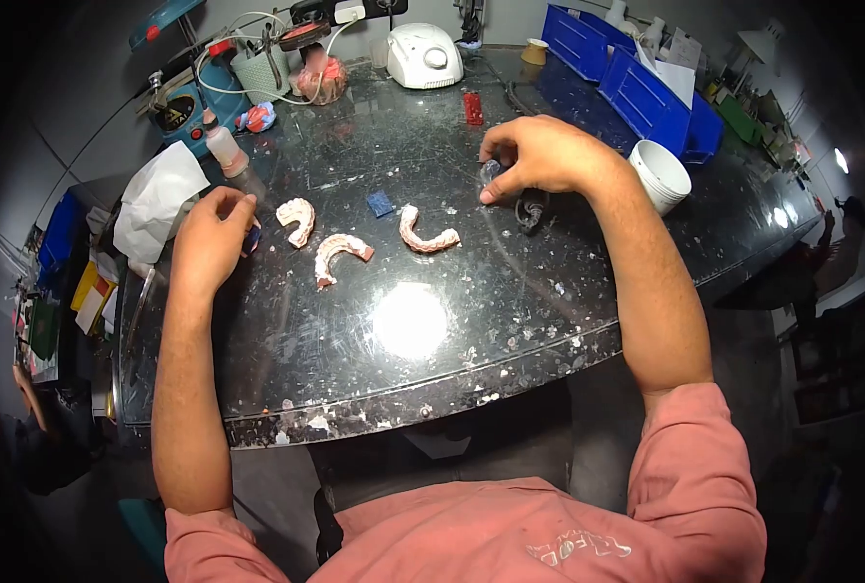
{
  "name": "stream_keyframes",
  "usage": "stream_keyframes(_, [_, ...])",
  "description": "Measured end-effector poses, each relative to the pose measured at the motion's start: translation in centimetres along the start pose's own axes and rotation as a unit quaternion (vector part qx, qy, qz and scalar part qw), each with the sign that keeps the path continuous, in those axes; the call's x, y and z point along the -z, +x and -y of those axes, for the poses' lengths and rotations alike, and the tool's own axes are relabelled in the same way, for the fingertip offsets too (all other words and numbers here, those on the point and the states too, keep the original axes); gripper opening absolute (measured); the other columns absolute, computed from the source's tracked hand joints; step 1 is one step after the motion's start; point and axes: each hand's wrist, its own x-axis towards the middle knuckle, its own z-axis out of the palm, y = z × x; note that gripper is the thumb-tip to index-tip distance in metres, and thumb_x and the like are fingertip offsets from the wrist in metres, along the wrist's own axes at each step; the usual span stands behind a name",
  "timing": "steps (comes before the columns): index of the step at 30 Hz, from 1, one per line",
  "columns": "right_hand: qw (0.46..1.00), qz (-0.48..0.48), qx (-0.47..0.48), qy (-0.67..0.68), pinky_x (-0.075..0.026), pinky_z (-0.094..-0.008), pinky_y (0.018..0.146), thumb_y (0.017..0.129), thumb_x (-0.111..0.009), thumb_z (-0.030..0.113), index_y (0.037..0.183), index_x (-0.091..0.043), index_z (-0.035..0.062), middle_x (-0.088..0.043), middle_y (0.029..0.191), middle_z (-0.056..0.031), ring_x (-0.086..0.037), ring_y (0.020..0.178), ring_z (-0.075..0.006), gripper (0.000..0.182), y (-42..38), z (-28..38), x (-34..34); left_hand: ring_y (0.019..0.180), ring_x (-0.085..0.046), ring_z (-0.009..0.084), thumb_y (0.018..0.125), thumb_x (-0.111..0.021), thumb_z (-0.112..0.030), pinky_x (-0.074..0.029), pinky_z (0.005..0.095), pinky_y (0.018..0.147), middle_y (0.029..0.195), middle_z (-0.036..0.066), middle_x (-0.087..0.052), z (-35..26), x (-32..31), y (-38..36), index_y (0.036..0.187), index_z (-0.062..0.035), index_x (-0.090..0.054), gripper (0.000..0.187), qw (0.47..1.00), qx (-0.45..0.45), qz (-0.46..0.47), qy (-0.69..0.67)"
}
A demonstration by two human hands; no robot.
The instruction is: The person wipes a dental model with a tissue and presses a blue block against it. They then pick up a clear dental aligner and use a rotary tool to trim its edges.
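Observation:
Three pale, arch-shaped dental casts lie on the black speckled table [510, 301]: one at the left [298, 222], one in the middle [339, 257] and one at the right [427, 233]. A small blue square [380, 203] sits behind them. My left hand [211, 238], its fingers closed, is beside the left cast, with a dark object partly hidden under it. At the right, my right hand [544, 160] has thumb and fingers closed around a clear, dark-looking piece [492, 173]. Just below that hand is a dark arch-shaped piece [531, 209].
A white tub [660, 175] stands right of my right forearm. Blue bins [644, 102], a white control box [425, 56] and a red block [472, 109] are farther back. Crumpled white paper [158, 202] and a dropper bottle [225, 148] are near my left hand.

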Motion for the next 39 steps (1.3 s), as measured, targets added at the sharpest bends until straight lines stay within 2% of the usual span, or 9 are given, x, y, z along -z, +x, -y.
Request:
stream_keyframes(2, [0.999, -0.002, 0.039, -0.004, -0.053, -0.0358, 0.080, 0.079, -0.077, 0.033, 0.103, -0.071, 0.0058, -0.070, 0.092, -0.0106, -0.067, 0.087, -0.0233, 0.037, 0.7, -0.4, -0.9, 0.080, -0.065, 0.0212, 0.092, -0.064, -0.022, -0.050, 0.0319, 0.078, 0.086, 0.011, -0.068, -1.0, -0.1, -0.4, 0.104, 0.0013, -0.066, 0.026, 0.997, -0.019, -0.046, 0.053])
stream_keyframes(4, [0.978, -0.069, 0.166, 0.107, -0.054, -0.0330, 0.082, 0.087, -0.072, 0.023, 0.115, -0.067, 0.0047, -0.071, 0.098, -0.0126, -0.068, 0.091, -0.0210, 0.033, 1.5, 0.6, -1.9, 0.094, -0.064, 0.0195, 0.092, -0.066, -0.025, -0.047, 0.0319, 0.086, 0.099, 0.011, -0.069, -2.6, -0.5, -1.3, 0.112, 0.0014, -0.066, 0.033, 0.938, -0.271, -0.204, 0.068])
stream_keyframes(8, [0.786, 0.084, 0.241, 0.563, -0.053, -0.0277, 0.084, 0.095, -0.061, 0.006, 0.129, -0.050, 0.0010, -0.071, 0.102, -0.0105, -0.066, 0.096, -0.0138, 0.036, -0.8, 7.2, -1.6, 0.088, -0.065, 0.0162, 0.094, -0.065, -0.019, -0.051, 0.0293, 0.081, 0.102, 0.009, -0.069, -6.4, -1.9, -5.1, 0.116, -0.0010, -0.066, 0.029, 0.921, -0.210, 0.089, -0.317])
stream_keyframes(16, [0.790, -0.107, 0.244, 0.553, -0.052, -0.0295, 0.087, 0.092, -0.066, 0.004, 0.117, -0.057, 0.0020, -0.067, 0.106, -0.0081, -0.063, 0.102, -0.0129, 0.027, -3.0, 9.6, -2.7, 0.084, -0.066, 0.0119, 0.095, -0.063, -0.011, -0.059, 0.0281, 0.071, 0.099, 0.010, -0.070, -6.8, -1.3, -6.4, 0.109, 0.0008, -0.067, 0.019, 0.851, -0.216, 0.141, -0.458])
stream_keyframes(20, [0.958, -0.199, -0.187, 0.082, -0.053, -0.0361, 0.089, 0.083, -0.074, 0.045, 0.107, -0.069, 0.0002, -0.071, 0.105, -0.0150, -0.068, 0.100, -0.0283, 0.051, -1.5, 5.6, -0.2, 0.092, -0.069, 0.0135, 0.088, -0.068, -0.008, -0.053, 0.0260, 0.081, 0.105, 0.012, -0.071, -6.9, -0.8, -6.5, 0.099, -0.0020, -0.065, 0.013, 0.889, -0.276, 0.020, -0.365])
stream_keyframes(25, [0.941, -0.037, -0.272, -0.197, -0.053, -0.0408, 0.090, 0.079, -0.075, 0.049, 0.117, -0.068, 0.0030, -0.069, 0.115, -0.0162, -0.067, 0.108, -0.0309, 0.060, -2.5, 3.5, 0.4, 0.093, -0.067, 0.0146, 0.084, -0.062, -0.005, -0.052, 0.0276, 0.079, 0.107, 0.017, -0.070, -6.5, -0.9, -5.6, 0.085, -0.0028, -0.047, 0.014, 0.845, -0.352, -0.030, -0.402])
stream_keyframes(29, [0.933, 0.015, -0.326, -0.153, -0.051, -0.0424, 0.094, 0.080, -0.074, 0.049, 0.119, -0.068, 0.0063, -0.065, 0.125, -0.0147, -0.063, 0.116, -0.0295, 0.058, -3.3, 2.0, 1.1, 0.068, -0.060, 0.0061, 0.089, -0.062, -0.009, -0.048, 0.0220, 0.061, 0.075, 0.003, -0.066, -5.8, -0.9, -5.2, 0.080, -0.0048, -0.050, 0.016, 0.854, -0.317, 0.052, -0.408])
stream_keyframes(36, [0.980, -0.145, -0.041, -0.127, -0.055, -0.0400, 0.078, 0.088, -0.068, 0.034, 0.120, -0.066, 0.0167, -0.072, 0.100, -0.0119, -0.070, 0.092, -0.0277, 0.036, -8.2, 0.2, -2.5, 0.064, -0.060, 0.0078, 0.096, -0.060, -0.012, -0.048, 0.0220, 0.059, 0.078, 0.003, -0.066, -5.9, -1.5, -4.6, 0.096, -0.0063, -0.047, 0.014, 0.860, -0.321, 0.052, -0.394])
stream_keyframes(39, [0.944, -0.077, -0.069, 0.312, -0.054, -0.0282, 0.061, 0.094, -0.063, 0.018, 0.133, -0.054, 0.0105, -0.071, 0.096, -0.0124, -0.069, 0.074, -0.0180, 0.040, -10.5, 0.4, -3.4, 0.068, -0.059, 0.0080, 0.098, -0.058, -0.011, -0.046, 0.0207, 0.062, 0.087, 0.007, -0.067, -5.5, -2.0, -4.3, 0.110, -0.0062, -0.047, 0.017, 0.855, -0.337, 0.064, -0.388])
